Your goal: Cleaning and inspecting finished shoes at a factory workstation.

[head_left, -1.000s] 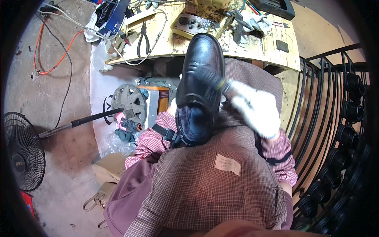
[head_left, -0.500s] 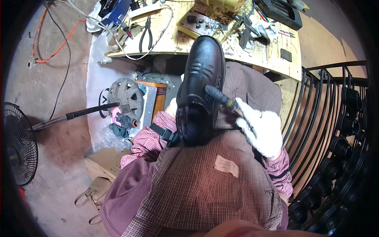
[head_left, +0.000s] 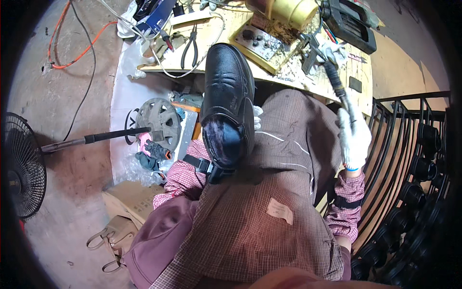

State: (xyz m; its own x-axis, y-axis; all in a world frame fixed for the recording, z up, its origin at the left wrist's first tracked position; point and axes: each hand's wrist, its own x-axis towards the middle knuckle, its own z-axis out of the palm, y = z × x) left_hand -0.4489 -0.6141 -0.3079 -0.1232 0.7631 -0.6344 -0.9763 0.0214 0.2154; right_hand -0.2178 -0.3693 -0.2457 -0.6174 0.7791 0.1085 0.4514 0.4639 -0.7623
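A black leather slip-on shoe (head_left: 228, 79), toe pointing away and opening toward me, is held above my lap. My left hand (head_left: 258, 117), in a white glove, grips it from beneath. Only its fingertips show past the shoe's right side; the rest is hidden. To the right, my white-gloved right hand (head_left: 353, 137) holds a dark, stick-like tool with a wrapped-looking shaft (head_left: 333, 74). The tool reaches over the bench's front edge, apart from the shoe. I cannot make out its exact kind.
Ahead stands a wooden workbench (head_left: 298, 86) with pliers (head_left: 190, 50), a yellow machine (head_left: 291, 14) and a black tray (head_left: 349, 26). A black metal rack (head_left: 385, 130) with dark shoes is at my right. A fan (head_left: 24, 166) and a wheel cover (head_left: 159, 123) are left.
My right hand has drawn the tool away from the shoe, to the right and toward the bench. In my left hand the shoe has tilted, showing more of its opening and my left fingertips.
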